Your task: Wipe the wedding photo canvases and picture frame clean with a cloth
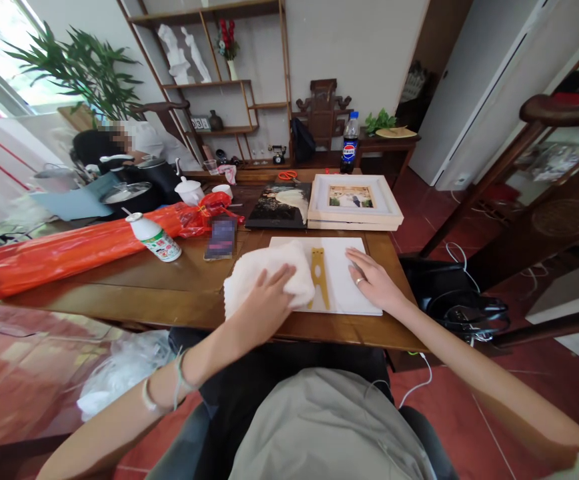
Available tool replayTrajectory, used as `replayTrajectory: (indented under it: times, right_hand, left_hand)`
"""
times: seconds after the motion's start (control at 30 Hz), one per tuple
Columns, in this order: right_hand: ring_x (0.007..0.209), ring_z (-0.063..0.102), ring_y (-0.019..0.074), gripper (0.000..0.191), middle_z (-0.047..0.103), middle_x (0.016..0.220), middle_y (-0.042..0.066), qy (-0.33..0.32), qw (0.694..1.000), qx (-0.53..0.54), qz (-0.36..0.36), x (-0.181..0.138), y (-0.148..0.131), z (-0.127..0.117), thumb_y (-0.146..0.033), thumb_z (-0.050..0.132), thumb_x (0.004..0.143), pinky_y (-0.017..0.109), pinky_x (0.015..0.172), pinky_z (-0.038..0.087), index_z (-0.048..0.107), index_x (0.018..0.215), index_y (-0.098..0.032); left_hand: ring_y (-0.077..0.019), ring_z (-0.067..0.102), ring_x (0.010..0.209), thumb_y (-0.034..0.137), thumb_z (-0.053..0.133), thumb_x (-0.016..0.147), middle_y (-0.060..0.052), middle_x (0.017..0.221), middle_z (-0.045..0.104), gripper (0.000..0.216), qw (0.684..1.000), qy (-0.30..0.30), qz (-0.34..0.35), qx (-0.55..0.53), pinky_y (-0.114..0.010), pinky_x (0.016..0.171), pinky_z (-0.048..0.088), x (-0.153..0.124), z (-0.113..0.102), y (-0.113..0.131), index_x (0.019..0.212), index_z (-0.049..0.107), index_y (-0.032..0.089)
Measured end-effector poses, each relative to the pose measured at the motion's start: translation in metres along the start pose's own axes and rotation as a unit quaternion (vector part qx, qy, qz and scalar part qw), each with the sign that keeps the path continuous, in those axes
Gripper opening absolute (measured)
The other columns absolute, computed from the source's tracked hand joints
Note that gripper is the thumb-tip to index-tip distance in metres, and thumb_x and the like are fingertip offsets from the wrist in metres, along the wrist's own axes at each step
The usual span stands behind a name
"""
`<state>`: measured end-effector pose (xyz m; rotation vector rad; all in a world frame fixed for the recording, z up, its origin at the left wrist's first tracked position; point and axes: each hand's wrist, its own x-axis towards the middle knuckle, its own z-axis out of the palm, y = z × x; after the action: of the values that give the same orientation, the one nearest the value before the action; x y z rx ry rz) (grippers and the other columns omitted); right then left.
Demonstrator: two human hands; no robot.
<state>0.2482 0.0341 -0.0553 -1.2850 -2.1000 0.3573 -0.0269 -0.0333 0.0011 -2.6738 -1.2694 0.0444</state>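
White cloth [253,264], directly under left grip [268,303]

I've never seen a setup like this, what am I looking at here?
No machine here, just the two bare hands of a person, seen in one picture from a camera worn on the head, looking forward and down. The left hand rests on a white cloth; the right hand lies on a white panel. A gold strip sits on that panel, between the hands. Elsewhere on the table are a phone, a white bottle, a red bundle and a framed photo. Neither hand appears to grip anything.
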Motion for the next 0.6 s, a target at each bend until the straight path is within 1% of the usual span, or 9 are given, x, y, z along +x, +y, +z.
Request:
replayTrajectory:
  times: [0.07, 0.1, 0.17, 0.27, 0.33, 0.4, 0.5, 0.57, 0.6]
  right_hand:
    - [0.137, 0.04, 0.0261, 0.046, 0.05, 0.142, 0.016, -0.004, 1.0, -0.003, 0.003, 0.001, -0.001, 0.0, -0.031, 0.04, 0.094, 0.046, 0.116, 0.032, 0.054, 0.132, -0.01]
    - [0.138, 0.04, 0.0263, 0.047, 0.05, 0.142, 0.017, -0.006, 1.0, -0.004, 0.004, 0.001, -0.001, 0.0, -0.032, 0.039, 0.093, 0.046, 0.116, 0.032, 0.054, 0.132, -0.009]
    - [0.137, 0.04, 0.0264, 0.048, 0.05, 0.142, 0.017, -0.007, 1.0, -0.004, 0.003, 0.001, -0.001, 0.0, -0.032, 0.039, 0.094, 0.046, 0.116, 0.032, 0.054, 0.132, -0.009]
    - [0.137, 0.041, 0.026, 0.047, 0.05, 0.143, 0.016, -0.004, 1.0, -0.001, -0.003, 0.0, 0.001, 0.0, -0.032, 0.039, 0.094, 0.046, 0.116, 0.032, 0.054, 0.133, -0.011]
    - [0.137, 0.041, 0.0257, 0.047, 0.05, 0.142, 0.015, -0.004, 1.0, 0.0, -0.006, 0.0, 0.002, 0.0, -0.033, 0.04, 0.094, 0.046, 0.116, 0.032, 0.054, 0.133, -0.012]
    - [0.137, 0.041, 0.0257, 0.047, 0.05, 0.142, 0.015, -0.006, 1.0, -0.002, -0.008, 0.0, 0.004, 0.0, -0.033, 0.039, 0.094, 0.047, 0.116, 0.032, 0.054, 0.133, -0.012]
    - [0.137, 0.041, 0.0257, 0.046, 0.05, 0.142, 0.014, -0.004, 1.0, -0.002, -0.012, -0.001, 0.006, 0.001, -0.033, 0.039, 0.094, 0.048, 0.116, 0.032, 0.053, 0.133, -0.014]
    - [0.137, 0.041, 0.0255, 0.045, 0.05, 0.143, 0.013, 0.001, 1.0, 0.002, -0.012, -0.001, 0.007, 0.002, -0.033, 0.04, 0.094, 0.049, 0.116, 0.032, 0.054, 0.133, -0.016]
    - [0.137, 0.041, 0.0253, 0.045, 0.05, 0.143, 0.012, 0.003, 1.0, 0.004, -0.013, -0.001, 0.008, 0.003, -0.033, 0.04, 0.094, 0.048, 0.116, 0.032, 0.054, 0.133, -0.016]
  left_hand:
    - [-0.0293, 0.032, 0.14, 0.024, 0.058, 0.089, -0.014, 0.15, 0.038, 0.017, 1.0, -0.003, 0.025, 0.0, -0.049, 0.107, 0.036, -0.019, -0.007, 0.017, 0.097, 0.073, 0.019]
    - [-0.0289, 0.032, 0.14, 0.025, 0.061, 0.088, -0.013, 0.15, 0.037, 0.016, 0.999, -0.001, 0.032, -0.004, -0.048, 0.108, 0.035, -0.026, -0.009, 0.022, 0.097, 0.073, 0.02]
    - [-0.0276, 0.033, 0.14, 0.027, 0.062, 0.087, -0.011, 0.152, 0.035, 0.016, 0.999, 0.006, 0.036, -0.015, -0.045, 0.11, 0.033, -0.03, -0.008, 0.02, 0.097, 0.073, 0.022]
    - [-0.0252, 0.032, 0.141, 0.025, 0.059, 0.089, -0.008, 0.153, 0.033, 0.017, 0.998, 0.014, 0.045, -0.05, -0.043, 0.113, 0.029, -0.017, 0.001, -0.005, 0.1, 0.073, 0.023]
    - [-0.0249, 0.034, 0.14, 0.024, 0.057, 0.091, -0.008, 0.152, 0.035, 0.019, 0.995, 0.025, 0.053, -0.076, -0.042, 0.114, 0.027, 0.001, 0.008, -0.028, 0.103, 0.071, 0.021]
    - [-0.0252, 0.038, 0.137, 0.026, 0.055, 0.093, -0.009, 0.15, 0.04, 0.021, 0.994, 0.046, 0.039, -0.089, -0.04, 0.114, 0.027, 0.022, 0.012, -0.05, 0.106, 0.069, 0.016]
    - [-0.0256, 0.051, 0.124, 0.031, 0.051, 0.096, -0.014, 0.136, 0.054, 0.029, 0.994, 0.065, -0.005, -0.087, -0.035, 0.107, 0.036, 0.05, 0.013, -0.075, 0.103, 0.067, 0.008]
    - [-0.0237, 0.059, 0.111, 0.033, 0.047, 0.098, -0.014, 0.121, 0.063, 0.034, 0.995, 0.049, -0.019, -0.082, -0.031, 0.099, 0.042, 0.062, 0.012, -0.085, 0.097, 0.067, 0.006]
    - [-0.0227, 0.06, 0.107, 0.033, 0.044, 0.099, -0.013, 0.116, 0.065, 0.035, 0.996, 0.045, -0.02, -0.079, -0.03, 0.097, 0.043, 0.066, 0.012, -0.088, 0.096, 0.067, 0.006]
